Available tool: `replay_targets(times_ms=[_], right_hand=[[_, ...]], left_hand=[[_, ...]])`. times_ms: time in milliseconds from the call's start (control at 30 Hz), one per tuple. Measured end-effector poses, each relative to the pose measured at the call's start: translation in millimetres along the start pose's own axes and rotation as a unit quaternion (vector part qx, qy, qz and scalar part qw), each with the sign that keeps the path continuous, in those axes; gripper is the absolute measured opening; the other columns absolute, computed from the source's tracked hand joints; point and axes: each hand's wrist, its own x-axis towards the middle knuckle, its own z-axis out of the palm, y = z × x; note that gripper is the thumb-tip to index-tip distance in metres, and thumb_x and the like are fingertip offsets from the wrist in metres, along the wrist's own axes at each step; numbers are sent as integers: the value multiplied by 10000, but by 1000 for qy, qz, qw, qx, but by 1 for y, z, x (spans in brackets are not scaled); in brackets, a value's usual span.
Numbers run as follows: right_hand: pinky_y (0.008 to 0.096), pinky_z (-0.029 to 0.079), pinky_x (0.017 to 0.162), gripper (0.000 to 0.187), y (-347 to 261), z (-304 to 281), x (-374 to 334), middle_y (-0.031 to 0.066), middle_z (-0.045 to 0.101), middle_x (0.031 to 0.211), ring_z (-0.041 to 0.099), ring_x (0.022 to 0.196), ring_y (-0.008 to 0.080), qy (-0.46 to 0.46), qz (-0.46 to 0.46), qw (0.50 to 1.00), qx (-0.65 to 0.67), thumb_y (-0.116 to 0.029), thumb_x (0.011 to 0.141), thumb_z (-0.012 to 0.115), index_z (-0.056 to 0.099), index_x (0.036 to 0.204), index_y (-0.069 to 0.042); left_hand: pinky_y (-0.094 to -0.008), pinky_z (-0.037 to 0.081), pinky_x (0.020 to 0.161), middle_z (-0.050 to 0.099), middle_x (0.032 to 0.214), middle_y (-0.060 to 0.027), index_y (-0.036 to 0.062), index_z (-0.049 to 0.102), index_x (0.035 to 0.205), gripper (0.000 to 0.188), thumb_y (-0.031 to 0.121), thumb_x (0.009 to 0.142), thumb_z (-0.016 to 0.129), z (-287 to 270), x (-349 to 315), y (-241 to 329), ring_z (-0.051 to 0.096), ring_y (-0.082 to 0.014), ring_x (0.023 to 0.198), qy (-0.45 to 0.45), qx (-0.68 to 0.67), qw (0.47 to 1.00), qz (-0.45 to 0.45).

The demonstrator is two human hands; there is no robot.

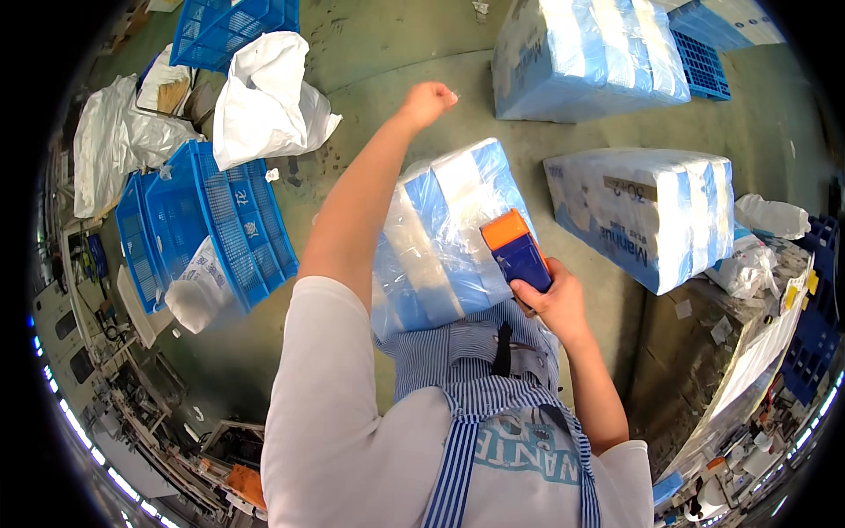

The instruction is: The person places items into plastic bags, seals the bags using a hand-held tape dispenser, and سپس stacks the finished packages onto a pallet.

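Observation:
In front of my apron stands a bundle [440, 233] of blue and white packs in clear, wrinkled plastic film. My right hand [556, 304] grips a box-shaped handheld tool [521, 255], dark blue with an orange end, at the bundle's right side. The tool's exact kind does not show. Stretched out beyond the bundle's far left corner, my left hand [428, 104] has its fingers closed. A tiny pale bit shows at their tips, too small to name. That hand is apart from the bundle.
Two more wrapped bundles, one far [590, 57] and one nearer [647, 211], stand on the right. On the left are blue plastic crates [251, 224] and a white sack [264, 97]. A cluttered bench [748, 352] edges the lower right, with machinery [132, 387] at lower left.

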Motion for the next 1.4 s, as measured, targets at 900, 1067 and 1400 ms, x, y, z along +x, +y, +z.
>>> replay_targets(times_ms=[900,1067,1400], right_hand=[[345,505,665,495,38,-10,3,159,659,724,659,673,248,-36,-8,999,-5,-398,685,751,631,885,39],[360,508,685,508,128,-17,-86,170,667,765,660,715,288,-36,63,996,-51,-400,670,747,650,951,12],[396,520,749,584,230,12,-60,187,685,878,669,857,321,-71,146,980,-115,-537,696,673,674,956,-15]], left_hand=[[-443,507,692,674,879,-168,33,633,948,626,629,839,475,114,-98,30,644,-346,840,123,408,903,50],[-437,501,791,664,993,-195,64,616,1144,714,677,847,401,116,-90,26,628,-350,950,101,407,907,31],[-507,293,1051,406,1405,-169,33,464,1309,562,441,923,467,175,-154,28,392,-318,1291,222,512,776,294]])
